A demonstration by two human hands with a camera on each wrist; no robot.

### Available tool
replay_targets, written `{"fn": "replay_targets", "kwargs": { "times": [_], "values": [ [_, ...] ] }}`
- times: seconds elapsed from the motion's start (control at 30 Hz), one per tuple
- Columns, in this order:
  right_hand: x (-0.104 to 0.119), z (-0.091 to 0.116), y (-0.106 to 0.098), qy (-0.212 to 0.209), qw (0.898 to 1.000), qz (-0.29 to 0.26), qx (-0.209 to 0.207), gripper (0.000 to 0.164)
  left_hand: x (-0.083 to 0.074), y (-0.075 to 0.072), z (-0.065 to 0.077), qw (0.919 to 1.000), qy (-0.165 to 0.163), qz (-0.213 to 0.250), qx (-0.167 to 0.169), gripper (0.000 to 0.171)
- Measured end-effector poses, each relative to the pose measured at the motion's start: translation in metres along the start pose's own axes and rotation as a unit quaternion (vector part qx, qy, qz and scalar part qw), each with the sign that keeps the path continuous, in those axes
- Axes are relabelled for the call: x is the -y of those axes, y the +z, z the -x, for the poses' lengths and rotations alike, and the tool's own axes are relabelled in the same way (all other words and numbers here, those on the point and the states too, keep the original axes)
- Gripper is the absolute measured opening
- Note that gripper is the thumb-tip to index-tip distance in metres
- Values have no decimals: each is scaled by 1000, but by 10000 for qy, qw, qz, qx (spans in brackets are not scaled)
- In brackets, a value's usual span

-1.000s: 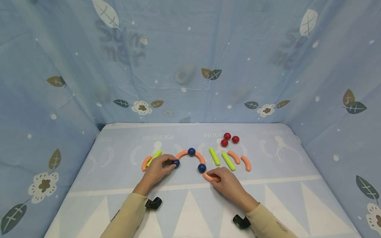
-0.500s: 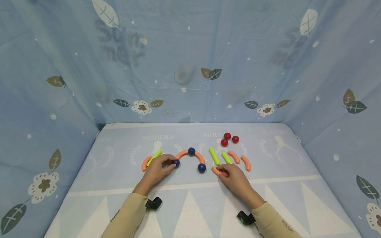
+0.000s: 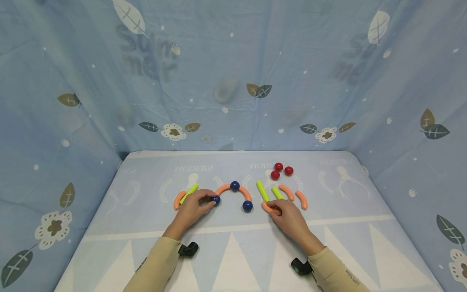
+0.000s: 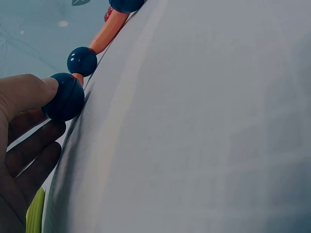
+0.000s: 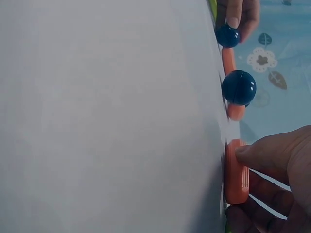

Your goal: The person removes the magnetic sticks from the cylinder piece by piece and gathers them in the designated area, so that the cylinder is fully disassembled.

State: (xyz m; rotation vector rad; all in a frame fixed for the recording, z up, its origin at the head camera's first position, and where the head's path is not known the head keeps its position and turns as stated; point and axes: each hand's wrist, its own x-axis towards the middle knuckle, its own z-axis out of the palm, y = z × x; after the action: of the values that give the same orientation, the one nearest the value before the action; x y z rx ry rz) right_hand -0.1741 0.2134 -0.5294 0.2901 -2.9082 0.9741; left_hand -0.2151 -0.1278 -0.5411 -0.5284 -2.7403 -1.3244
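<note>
My left hand [image 3: 195, 209] pinches a dark blue ball [image 4: 65, 97] at the left end of an arch of orange curved rods and blue balls. One curved rod [image 3: 223, 189] runs from that ball to the top ball [image 3: 235, 186]; another [image 3: 245, 193] goes down to the right-hand ball [image 3: 247, 206]. My right hand [image 3: 290, 217] holds a separate orange curved rod [image 5: 236, 174] between thumb and fingers, lying on the table to the right of the arch and apart from it. Its far end is hidden by the fingers in the head view.
Green straight rods [image 3: 262, 191] lie just beyond my right hand, one partly covered. Two orange curved rods [image 3: 301, 200] and three red balls [image 3: 279, 166] are farther right and back. Beside my left hand lie a green rod [image 3: 191, 190] and an orange curved rod [image 3: 178, 200].
My right hand has moved right and slightly back with the orange curved rod, away from the right-hand blue ball. My left hand has stayed on its ball.
</note>
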Motion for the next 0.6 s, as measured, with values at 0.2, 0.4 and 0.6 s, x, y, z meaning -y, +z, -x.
{"fn": "replay_targets", "kwargs": {
  "times": [0.2, 0.4, 0.6],
  "values": [
    [2, 0, -1, -60, 9999, 105, -112, 25, 0, 0, 0, 10000, 15, 42, -17, 22],
    [5, -1, -3, -79, 9998, 14, -166, 26, 0, 1, 0, 10000, 1, 53, -34, 22],
    [10, -1, -3, -120, 9997, 59, -225, 26, 1, 1, 1, 10000, 0, 59, -53, 23]
  ]
}}
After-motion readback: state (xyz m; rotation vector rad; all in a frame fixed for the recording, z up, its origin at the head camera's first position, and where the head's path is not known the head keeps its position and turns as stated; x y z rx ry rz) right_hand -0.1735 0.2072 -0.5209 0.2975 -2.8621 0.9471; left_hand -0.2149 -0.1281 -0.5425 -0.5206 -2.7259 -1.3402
